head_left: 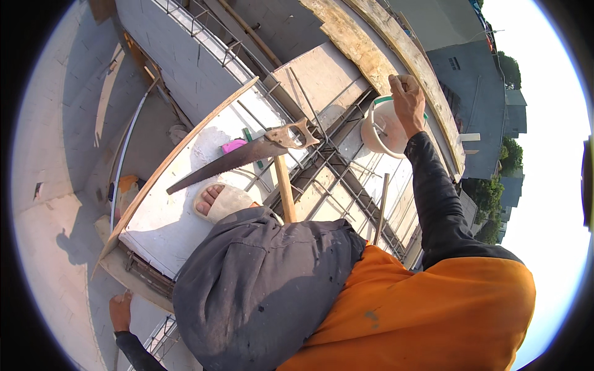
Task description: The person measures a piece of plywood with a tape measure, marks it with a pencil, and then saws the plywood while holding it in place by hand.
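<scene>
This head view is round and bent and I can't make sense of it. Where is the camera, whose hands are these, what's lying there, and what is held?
The camera sits on a person's head and looks down through a fisheye lens, so straight edges curve. The person wears an orange top, dark sleeves and grey trousers, with a sandalled foot on a white board. Their right hand reaches out and grips the rim of a white bucket above steel bars. Their left hand hangs low at the bottom left, holding nothing that shows. On the board lie a handsaw, a wooden handle and a small pink thing. Rooftops show far below.
</scene>
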### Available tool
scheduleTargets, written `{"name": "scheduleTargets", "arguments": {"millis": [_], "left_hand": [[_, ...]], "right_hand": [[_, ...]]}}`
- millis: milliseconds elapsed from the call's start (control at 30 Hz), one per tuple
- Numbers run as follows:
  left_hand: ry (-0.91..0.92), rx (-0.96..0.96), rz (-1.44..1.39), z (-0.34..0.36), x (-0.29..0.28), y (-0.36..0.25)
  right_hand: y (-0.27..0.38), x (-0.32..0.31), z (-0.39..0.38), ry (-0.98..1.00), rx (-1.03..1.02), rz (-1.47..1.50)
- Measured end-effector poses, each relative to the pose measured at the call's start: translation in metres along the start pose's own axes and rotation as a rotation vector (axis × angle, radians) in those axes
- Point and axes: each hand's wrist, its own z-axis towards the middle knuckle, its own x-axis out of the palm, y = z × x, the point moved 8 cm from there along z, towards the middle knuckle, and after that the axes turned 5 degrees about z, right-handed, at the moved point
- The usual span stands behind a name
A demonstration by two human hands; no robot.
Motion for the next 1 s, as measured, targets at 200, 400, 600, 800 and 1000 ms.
{"name": "scheduleTargets", "arguments": {"millis": [200, 400, 600, 800, 1000], "left_hand": [[-0.073, 0.058, -0.018, -0.014, 0.072, -0.016], [-0.01, 0.123, -0.122, -0.041, 0.093, -0.03], [-0.04, 0.078, -0.143, -0.051, 0.109, -0.027], [-0.019, 0.07, -0.2, -0.05, 0.114, -0.02], [0.049, 0.048, -0.201, -0.045, 0.114, -0.022]], "right_hand": [[-0.159, 0.009, -0.063, 0.267, 0.135, -0.331], [-0.209, 0.072, -0.124, 0.56, 0.248, -0.615], [-0.186, 0.072, -0.101, 0.409, 0.216, -0.604], [-0.123, 0.061, -0.094, 0.277, 0.123, -0.504], [-0.062, 0.103, -0.077, 0.36, -0.025, -0.34]]}}
